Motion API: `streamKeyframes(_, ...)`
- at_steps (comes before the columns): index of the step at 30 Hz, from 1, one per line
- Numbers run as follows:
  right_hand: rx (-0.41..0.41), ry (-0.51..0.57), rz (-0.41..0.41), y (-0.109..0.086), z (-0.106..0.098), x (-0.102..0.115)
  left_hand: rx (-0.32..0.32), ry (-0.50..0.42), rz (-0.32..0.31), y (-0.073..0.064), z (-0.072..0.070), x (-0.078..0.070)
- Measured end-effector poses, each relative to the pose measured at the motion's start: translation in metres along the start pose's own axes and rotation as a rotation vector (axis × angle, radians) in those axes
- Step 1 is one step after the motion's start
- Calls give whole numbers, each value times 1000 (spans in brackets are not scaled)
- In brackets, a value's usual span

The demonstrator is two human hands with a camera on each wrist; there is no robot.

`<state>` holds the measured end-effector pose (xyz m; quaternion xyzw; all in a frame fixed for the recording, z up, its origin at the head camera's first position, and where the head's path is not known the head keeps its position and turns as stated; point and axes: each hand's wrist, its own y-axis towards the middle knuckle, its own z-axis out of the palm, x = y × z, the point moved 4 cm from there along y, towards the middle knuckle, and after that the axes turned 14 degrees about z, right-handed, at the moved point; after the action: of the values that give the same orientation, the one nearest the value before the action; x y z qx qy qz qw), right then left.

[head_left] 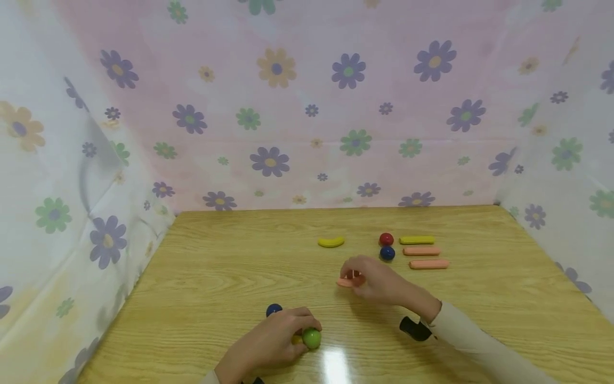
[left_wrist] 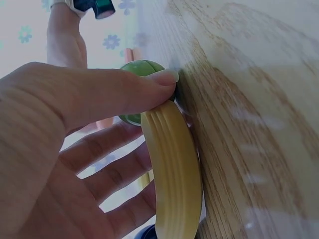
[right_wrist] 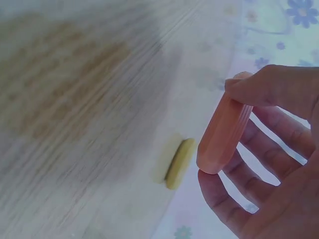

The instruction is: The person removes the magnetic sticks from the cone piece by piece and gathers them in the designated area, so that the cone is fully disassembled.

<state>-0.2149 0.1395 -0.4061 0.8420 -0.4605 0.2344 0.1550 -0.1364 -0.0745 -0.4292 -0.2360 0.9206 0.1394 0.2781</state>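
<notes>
At the near middle of the table, my left hand (head_left: 275, 337) pinches a shiny green ball (head_left: 312, 338) between thumb and fingers. Under that palm lies a yellow toy banana (left_wrist: 174, 169), its upper end right by the thumb tip. Just behind the knuckles sits a dark blue ball (head_left: 274, 309), partly covered by the hand. My right hand (head_left: 376, 280), farther off and to the right, holds a short salmon-pink ridged stick (right_wrist: 227, 132) by thumb and fingertips, close over the table in the head view.
Toward the back of the wooden table (head_left: 230, 256) lies another yellow banana (head_left: 331, 242). Right of it are a red ball (head_left: 386, 239), a blue ball (head_left: 387, 253), a yellow stick (head_left: 417, 240) and two pink sticks (head_left: 421, 251). Flowered cloth (head_left: 307, 106) walls three sides.
</notes>
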Motion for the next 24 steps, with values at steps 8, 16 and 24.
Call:
streamKeyframes(8,-33,-4,34,31,8,-16,4,9,15,1,0,-1)
streamKeyframes(16,-37,-2,101,55,16,-26,-1,18,38,1,0,0)
streamKeyframes(24,-64,25,154,71,21,-29,-17,32,66,1,-1,-2)
